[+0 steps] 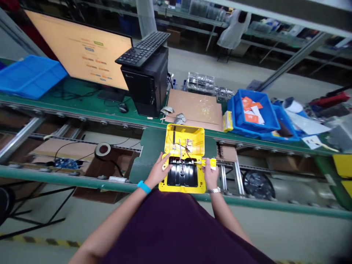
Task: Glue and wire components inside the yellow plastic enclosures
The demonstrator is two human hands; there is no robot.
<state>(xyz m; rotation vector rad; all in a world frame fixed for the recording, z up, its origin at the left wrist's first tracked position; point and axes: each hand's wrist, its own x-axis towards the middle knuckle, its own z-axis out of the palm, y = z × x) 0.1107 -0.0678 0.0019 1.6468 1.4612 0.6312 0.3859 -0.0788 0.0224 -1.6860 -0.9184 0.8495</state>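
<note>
A green-topped bench (35, 103) with a metal rail along its edge carries a flat monitor (82, 47), a black computer tower (144, 88), and a mouse (123, 107). A blue plastic tray (31, 77) sits at the far left. Right of the tower lies a cardboard sheet (195, 108), just beside a small yellow carton (227, 121) and blue trays (254, 113). Nearer, a yellow plastic case (184, 134) rests on a dark green mat (150, 137).

Ahead of me, a monitor (82, 47) is glowing orange behind the green-edged assembly line (82, 123), and a black keyboard (143, 48) is lying across a PC tower (145, 88) beside it. A blue plastic tray (30, 77) is sitting on my left, while blue bins (254, 113) holding orange papers (250, 110) are standing on my right, past a cardboard sheet (195, 108).
</note>
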